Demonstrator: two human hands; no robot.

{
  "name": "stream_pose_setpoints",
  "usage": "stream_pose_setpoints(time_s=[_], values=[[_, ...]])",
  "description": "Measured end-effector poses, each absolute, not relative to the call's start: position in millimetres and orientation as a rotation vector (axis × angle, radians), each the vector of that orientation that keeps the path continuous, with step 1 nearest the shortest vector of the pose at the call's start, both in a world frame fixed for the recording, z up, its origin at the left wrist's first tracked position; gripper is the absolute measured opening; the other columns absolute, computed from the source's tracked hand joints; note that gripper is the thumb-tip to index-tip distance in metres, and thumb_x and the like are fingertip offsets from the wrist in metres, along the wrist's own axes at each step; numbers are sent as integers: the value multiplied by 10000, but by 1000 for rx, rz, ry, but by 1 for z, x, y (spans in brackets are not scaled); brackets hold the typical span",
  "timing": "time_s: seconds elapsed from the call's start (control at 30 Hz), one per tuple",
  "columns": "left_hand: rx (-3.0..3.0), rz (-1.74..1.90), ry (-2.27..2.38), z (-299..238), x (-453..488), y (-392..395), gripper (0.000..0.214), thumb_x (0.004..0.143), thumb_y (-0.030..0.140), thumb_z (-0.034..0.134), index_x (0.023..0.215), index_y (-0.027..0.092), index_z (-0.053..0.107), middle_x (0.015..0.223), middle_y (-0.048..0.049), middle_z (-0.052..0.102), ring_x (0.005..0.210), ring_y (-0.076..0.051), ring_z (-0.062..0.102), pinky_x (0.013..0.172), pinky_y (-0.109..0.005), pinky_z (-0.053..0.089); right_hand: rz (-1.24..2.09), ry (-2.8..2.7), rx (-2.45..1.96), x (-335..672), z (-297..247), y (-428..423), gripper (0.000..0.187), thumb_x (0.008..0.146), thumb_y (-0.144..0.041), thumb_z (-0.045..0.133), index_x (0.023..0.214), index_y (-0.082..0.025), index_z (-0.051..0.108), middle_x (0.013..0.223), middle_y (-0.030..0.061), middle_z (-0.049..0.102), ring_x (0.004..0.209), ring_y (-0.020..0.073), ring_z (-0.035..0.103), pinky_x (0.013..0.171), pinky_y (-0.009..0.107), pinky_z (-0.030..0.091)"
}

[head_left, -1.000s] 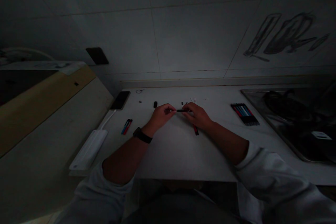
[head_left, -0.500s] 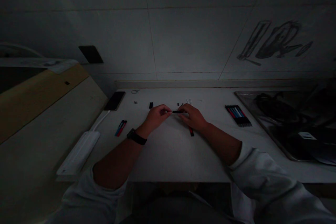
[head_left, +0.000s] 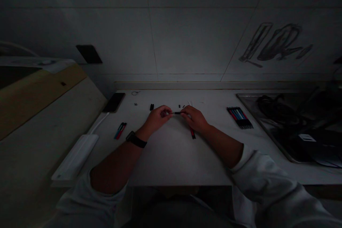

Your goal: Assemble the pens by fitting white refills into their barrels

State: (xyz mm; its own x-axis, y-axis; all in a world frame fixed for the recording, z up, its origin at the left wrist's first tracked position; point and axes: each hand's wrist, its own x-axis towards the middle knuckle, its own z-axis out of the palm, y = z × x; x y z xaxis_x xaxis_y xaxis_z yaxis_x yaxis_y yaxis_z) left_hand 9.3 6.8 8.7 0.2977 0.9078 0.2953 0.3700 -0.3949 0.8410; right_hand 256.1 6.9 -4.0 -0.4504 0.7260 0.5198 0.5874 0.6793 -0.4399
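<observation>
Both hands meet over the white table around a thin black pen [head_left: 177, 113], held level, with a paler end toward the left. My left hand [head_left: 160, 115] pinches that paler end. Closed on the black part is my right hand [head_left: 196, 118], its fingers hiding the rest. Below the right hand lie red and black pen parts [head_left: 192, 133], partly covered by it. Thin white sticks, perhaps refills [head_left: 190, 103], and small black pieces [head_left: 179, 106] are just behind the hands. Two short black pieces [head_left: 151, 107] stand left of them.
Blue and red pens [head_left: 120, 130] lie at left, near a phone [head_left: 114, 102] and a white power strip [head_left: 76, 156]. A pack of pens [head_left: 239, 117] lies right, beside a metal-rimmed sink or tray [head_left: 264, 128] holding dark items. A wire loop [head_left: 135, 93] lies near the wall.
The view has shifted slightly, moving everything a little left in the picture. Slightly more of the pen's pale end shows between my fingers. Both hands keep their hold.
</observation>
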Motion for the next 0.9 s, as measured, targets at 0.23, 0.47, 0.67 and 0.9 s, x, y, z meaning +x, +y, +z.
stream_pose_setpoints(time_s=[0.23, 0.47, 0.67, 0.9], values=[[1984, 1002, 1141, 11, 12, 4, 175, 925, 346, 691, 1010, 202, 743, 988, -49, 736, 810, -160, 642, 753, -304, 519, 264, -2152, -906, 256, -2, 4, 146, 1032, -325, 589, 1085, -224, 681, 1016, 84, 684, 947, 219, 647, 852, 355, 511], [2072, 991, 1138, 16, 13, 1, 119, 934, 306, 691, 942, 195, 733, 973, -49, 723, 819, -166, 649, 749, -304, 521, 280, -2208, -981, 256, -5, 6, 226, 1054, -387, 554, 1022, -225, 710, 958, 73, 712, 907, 213, 666, 836, 347, 509], [2128, 991, 1138, 12, 12, 4, 105, 952, 297, 687, 940, 199, 723, 966, -45, 706, 862, -171, 655, 761, -300, 522, 285, -2235, -1020, 255, -3, 5, 274, 1079, -387, 489, 1003, -221, 693, 956, 77, 708, 898, 205, 664, 823, 326, 494], [2092, 1032, 1139, 15, 11, 3, 81, 929, 274, 699, 913, 197, 717, 951, -42, 699, 857, -170, 655, 756, -299, 523, 308, -2210, -946, 255, -3, 4, 149, 1027, -341, 595, 1068, -220, 671, 982, 64, 689, 911, 196, 650, 837, 327, 494]])
